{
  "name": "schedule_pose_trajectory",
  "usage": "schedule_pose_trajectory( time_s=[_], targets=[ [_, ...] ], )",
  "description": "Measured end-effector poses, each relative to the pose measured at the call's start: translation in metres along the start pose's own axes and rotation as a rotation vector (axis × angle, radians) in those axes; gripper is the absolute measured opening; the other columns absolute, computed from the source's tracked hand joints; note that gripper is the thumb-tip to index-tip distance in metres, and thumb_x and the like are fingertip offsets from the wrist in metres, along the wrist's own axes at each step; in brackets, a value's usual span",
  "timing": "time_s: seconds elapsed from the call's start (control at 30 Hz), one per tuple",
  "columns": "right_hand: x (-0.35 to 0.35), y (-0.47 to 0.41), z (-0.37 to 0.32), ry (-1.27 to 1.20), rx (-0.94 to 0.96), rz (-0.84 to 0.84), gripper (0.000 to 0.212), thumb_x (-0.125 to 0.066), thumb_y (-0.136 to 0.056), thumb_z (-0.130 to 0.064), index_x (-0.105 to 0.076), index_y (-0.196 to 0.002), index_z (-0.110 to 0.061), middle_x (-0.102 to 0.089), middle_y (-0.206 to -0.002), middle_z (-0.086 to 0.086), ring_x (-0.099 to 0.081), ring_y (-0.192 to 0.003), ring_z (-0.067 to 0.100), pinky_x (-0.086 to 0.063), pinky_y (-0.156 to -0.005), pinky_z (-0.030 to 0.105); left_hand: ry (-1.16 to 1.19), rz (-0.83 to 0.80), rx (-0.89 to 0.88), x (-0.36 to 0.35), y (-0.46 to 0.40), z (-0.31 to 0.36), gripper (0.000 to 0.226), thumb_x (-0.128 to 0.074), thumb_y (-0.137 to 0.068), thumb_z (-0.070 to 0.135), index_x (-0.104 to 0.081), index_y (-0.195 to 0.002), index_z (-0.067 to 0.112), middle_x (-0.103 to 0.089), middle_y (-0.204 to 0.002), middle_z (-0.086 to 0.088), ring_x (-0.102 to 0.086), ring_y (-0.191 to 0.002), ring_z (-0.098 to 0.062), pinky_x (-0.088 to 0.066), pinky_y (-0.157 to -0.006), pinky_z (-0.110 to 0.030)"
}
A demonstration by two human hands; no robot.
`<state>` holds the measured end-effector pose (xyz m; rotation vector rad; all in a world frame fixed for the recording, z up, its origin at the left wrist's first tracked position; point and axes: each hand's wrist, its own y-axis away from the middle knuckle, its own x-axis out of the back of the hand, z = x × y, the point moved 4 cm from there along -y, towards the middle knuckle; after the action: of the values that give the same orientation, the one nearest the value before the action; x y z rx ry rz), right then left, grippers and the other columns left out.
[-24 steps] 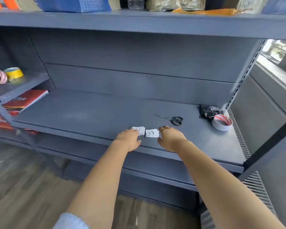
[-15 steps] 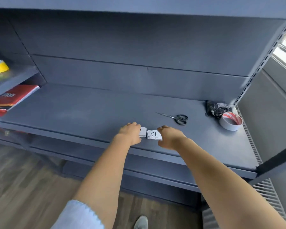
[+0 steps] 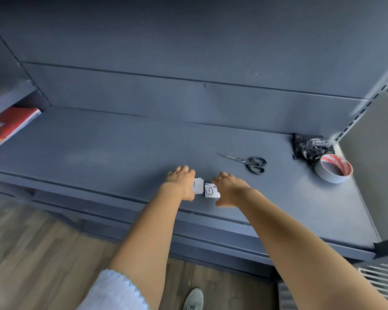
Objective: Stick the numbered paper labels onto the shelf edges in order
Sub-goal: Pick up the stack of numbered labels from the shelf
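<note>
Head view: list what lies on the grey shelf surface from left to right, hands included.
Red book → left hand → stack of white paper labels → single white paper label with a handwritten number → right hand → black-handled scissors → crumpled black plastic bag → roll of tape with red-and-white print.

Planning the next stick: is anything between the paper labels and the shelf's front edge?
Nothing visible. The paper labels lie between the left hand and right hand, near the front edge. Scissors and tape roll sit off to the right.
</note>
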<state>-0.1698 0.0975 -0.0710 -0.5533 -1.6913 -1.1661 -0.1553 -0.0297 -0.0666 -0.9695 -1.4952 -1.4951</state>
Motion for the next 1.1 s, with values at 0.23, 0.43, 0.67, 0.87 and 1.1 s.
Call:
schedule_pose_trajectory(
  time_s=[0.23,0.43,0.67,0.87,1.1],
  targets=[
    [-0.001,-0.017,0.001,0.029,0.028,-0.004,0.043,-0.06,-0.082,-0.022,-0.046,-0.122,-0.011,-0.04,-0.125,0.009,-0.044,-0.118,0.027,-0.044,-0.082,0.033,-0.016,-0.03,-0.01,-0.01,-0.018,0.003,0.048,-0.06,-0.078,0.013,-0.041,-0.122,0.01,-0.038,-0.128,-0.01,-0.036,-0.124,-0.026,-0.035,-0.098,-0.035],
    [0.0,-0.024,-0.003,0.109,0.028,-0.048,0.058,-0.065,-0.079,-0.028,-0.038,-0.126,-0.011,-0.042,-0.125,0.01,-0.045,-0.117,0.028,-0.046,-0.084,0.035,-0.041,-0.028,0.002,-0.013,-0.028,0.007,0.051,-0.058,-0.077,0.012,-0.038,-0.124,0.011,-0.038,-0.13,-0.009,-0.034,-0.126,-0.025,-0.033,-0.099,-0.035],
    [0.001,-0.027,-0.009,0.173,0.075,-0.007,0.054,-0.062,-0.08,-0.026,-0.041,-0.127,-0.012,-0.042,-0.126,0.008,-0.047,-0.115,0.026,-0.047,-0.078,0.034,-0.055,-0.035,0.024,-0.017,-0.031,0.007,0.053,-0.06,-0.075,0.015,-0.038,-0.124,0.012,-0.037,-0.13,-0.008,-0.034,-0.125,-0.025,-0.033,-0.099,-0.034],
    [-0.001,-0.026,-0.011,0.199,0.085,0.005,0.051,-0.061,-0.081,-0.024,-0.043,-0.127,-0.01,-0.044,-0.126,0.008,-0.048,-0.116,0.025,-0.047,-0.084,0.034,-0.087,-0.018,0.012,-0.016,-0.033,0.008,0.053,-0.059,-0.076,0.016,-0.038,-0.124,0.013,-0.039,-0.13,-0.007,-0.035,-0.125,-0.025,-0.032,-0.099,-0.033],
    [-0.004,-0.034,-0.01,0.121,0.009,-0.043,0.063,-0.066,-0.078,-0.033,-0.037,-0.128,-0.007,-0.042,-0.126,0.01,-0.044,-0.116,0.027,-0.047,-0.087,0.033,-0.066,-0.031,0.012,-0.017,-0.031,0.003,0.052,-0.059,-0.077,0.018,-0.039,-0.124,0.013,-0.037,-0.13,-0.008,-0.033,-0.125,-0.026,-0.032,-0.1,-0.034]
  ],
)
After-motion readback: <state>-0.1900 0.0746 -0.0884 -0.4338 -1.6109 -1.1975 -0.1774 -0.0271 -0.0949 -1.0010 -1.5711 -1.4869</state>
